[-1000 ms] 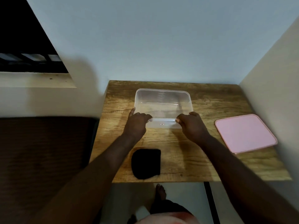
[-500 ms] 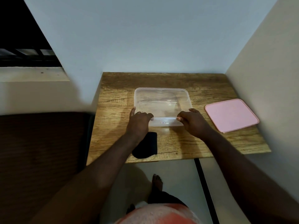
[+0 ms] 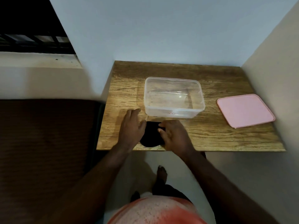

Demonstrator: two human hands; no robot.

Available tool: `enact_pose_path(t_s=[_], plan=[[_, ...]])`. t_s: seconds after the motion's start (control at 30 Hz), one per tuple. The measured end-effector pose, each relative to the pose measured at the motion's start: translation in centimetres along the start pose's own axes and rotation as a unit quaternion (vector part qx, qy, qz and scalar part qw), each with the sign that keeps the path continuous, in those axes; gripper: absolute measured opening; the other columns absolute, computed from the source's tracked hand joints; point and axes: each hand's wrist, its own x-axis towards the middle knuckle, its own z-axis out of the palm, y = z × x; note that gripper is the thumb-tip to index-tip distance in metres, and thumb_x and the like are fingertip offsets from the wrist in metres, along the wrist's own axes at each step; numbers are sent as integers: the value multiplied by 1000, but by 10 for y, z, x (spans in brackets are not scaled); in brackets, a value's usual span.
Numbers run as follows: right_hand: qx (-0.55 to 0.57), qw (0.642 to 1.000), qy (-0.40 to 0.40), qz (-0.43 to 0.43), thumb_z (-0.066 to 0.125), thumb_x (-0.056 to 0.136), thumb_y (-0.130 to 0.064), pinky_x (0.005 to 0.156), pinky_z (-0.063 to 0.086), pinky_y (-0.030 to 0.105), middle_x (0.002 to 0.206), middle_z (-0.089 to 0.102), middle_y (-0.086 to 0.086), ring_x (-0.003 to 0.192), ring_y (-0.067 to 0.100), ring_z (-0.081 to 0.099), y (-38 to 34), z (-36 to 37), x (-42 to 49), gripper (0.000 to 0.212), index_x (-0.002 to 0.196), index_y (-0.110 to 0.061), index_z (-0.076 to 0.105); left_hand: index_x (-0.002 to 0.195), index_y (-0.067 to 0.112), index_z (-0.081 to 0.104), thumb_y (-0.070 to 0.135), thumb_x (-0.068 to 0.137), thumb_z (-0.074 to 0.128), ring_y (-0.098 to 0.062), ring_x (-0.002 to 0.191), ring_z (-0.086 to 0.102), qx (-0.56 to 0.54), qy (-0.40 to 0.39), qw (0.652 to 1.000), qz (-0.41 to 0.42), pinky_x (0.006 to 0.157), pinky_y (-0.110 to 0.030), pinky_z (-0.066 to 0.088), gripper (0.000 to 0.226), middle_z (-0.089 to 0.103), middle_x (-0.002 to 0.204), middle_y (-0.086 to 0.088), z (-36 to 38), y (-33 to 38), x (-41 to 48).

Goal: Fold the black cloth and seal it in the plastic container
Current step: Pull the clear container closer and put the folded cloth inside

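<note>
Wooden table [image 3: 226, 135] occupies the centre right of the frame, set into a wall corner. Clear plastic container [image 3: 173, 112] stands open and upright at the table's centre, nothing visible inside. Pink lid [image 3: 245, 109] lies flat at the right of the table, well apart from the container. Black cloth [image 3: 151, 135] lies folded near the table's lower edge, just below the container's front wall and not touching it. Left hand [image 3: 131, 126] rests at the cloth's left side, fingers extended and relaxed, gripping nothing. Right hand [image 3: 175, 135] is at the cloth's right side, forefinger and thumb bent inward and pinching its edge
</note>
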Motion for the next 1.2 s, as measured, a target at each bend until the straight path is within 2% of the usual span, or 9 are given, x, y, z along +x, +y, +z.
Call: enact_pose_path(t_s=[0.2,0.37,0.57,0.7,0.87,0.93,1.0,1.13,1.2], plan=[[-74,989,-129,11,53,94,-31,105,39,46,144,48,14,129,34,44,11,44,-13,44,136,-16,53,131,12,49,40,94,53,-30,121,47,68,-148,981,-109,99,-46,42,47,50,129,-11,14,-10,1],[-86,986,-141,29,39,97,-39,111,33,47,150,41,15,136,35,37,13,50,-16,49,141,-19,48,107,11,57,30,84,67,-29,104,55,106,-213,965,-113,87,-43,49,31,60,110,-10,15,-9,21],[-66,988,-136,34,36,100,-40,113,30,48,153,37,15,139,35,34,17,53,-23,49,143,-18,45,108,7,58,36,84,69,-30,100,59,186,-273,936,-120,83,-38,50,39,64,108,-12,17,-2,33],[-40,990,-129,37,36,99,-41,113,32,51,152,39,16,139,34,34,16,55,-26,50,141,-16,49,98,9,57,29,84,70,-25,92,59,131,-258,952,-102,72,-30,43,27,65,103,-9,14,-2,26],[101,989,-31,102,60,91,-28,112,36,45,154,27,10,143,31,27,10,47,-35,46,134,-15,52,88,16,49,22,88,66,-24,84,59,3,-284,957,-63,69,-35,46,18,63,90,-6,-7,9,13],[201,966,39,157,66,88,-23,110,40,40,147,30,-6,142,21,30,-1,34,-37,53,137,-14,47,87,15,49,21,89,66,-18,77,56,-49,-274,959,-54,63,-31,44,18,62,83,-4,-21,18,11],[349,903,82,237,69,88,-14,102,49,36,135,44,-9,130,16,47,-15,15,-32,58,137,-19,40,88,15,49,22,90,65,-10,73,55,-110,-243,962,-61,61,-27,43,18,63,81,-6,-32,31,13],[579,749,98,307,72,83,-20,97,52,40,116,66,10,114,25,64,-27,-16,-3,65,139,-21,38,88,14,46,18,92,63,-11,72,56,-276,-161,942,-104,55,-28,46,18,57,82,-10,-36,57,22],[613,728,96,291,71,84,-14,95,53,44,114,68,10,113,28,65,-32,-28,15,60,137,-14,42,92,10,45,19,92,63,-20,78,55,-311,-132,934,-115,57,-36,48,20,55,87,-15,-29,67,26]])
